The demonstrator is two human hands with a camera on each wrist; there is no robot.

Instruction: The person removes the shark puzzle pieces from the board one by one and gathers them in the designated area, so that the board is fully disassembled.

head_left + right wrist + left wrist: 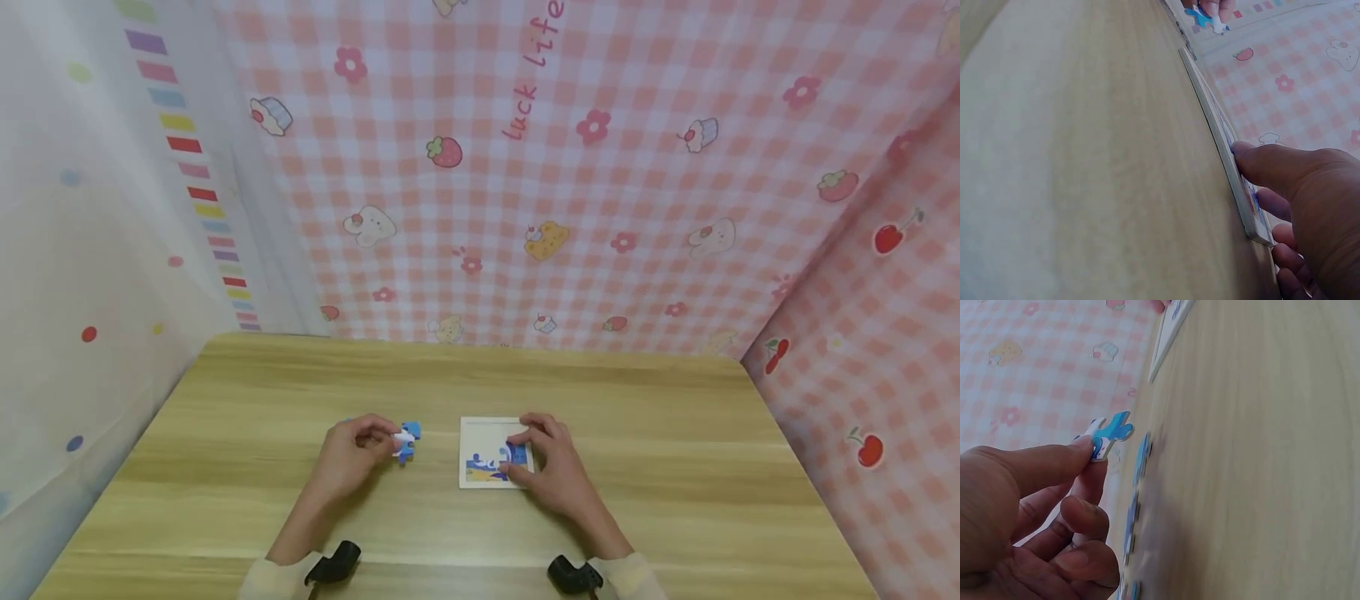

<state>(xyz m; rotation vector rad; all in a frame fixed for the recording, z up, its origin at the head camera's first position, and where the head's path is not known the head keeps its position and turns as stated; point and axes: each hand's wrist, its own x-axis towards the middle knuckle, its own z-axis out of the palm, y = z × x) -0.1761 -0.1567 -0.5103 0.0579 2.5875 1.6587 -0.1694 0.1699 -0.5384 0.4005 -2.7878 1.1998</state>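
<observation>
My left hand (351,454) pinches a blue and white jigsaw piece (1105,434) between thumb and forefinger, raised above the table. Below it, several other puzzle pieces (1130,526) lie in a row in the left wrist view, partly hidden by the hand in the head view. To the right lies a square white puzzle tray (480,429) with blue, white and yellow pieces fitted along its lower and right parts. My right hand (553,467) rests over the tray's right side. Its thumb and forefinger touch the puzzle surface, spread apart, and the other fingers lie past the edge.
A wooden table (645,433) carries everything. A pink checked cloth (510,192) hangs behind it, with a white curtain (90,233) at the left and another checked cloth (892,350) at the right. Black wrist cameras (333,564) are strapped to both wrists.
</observation>
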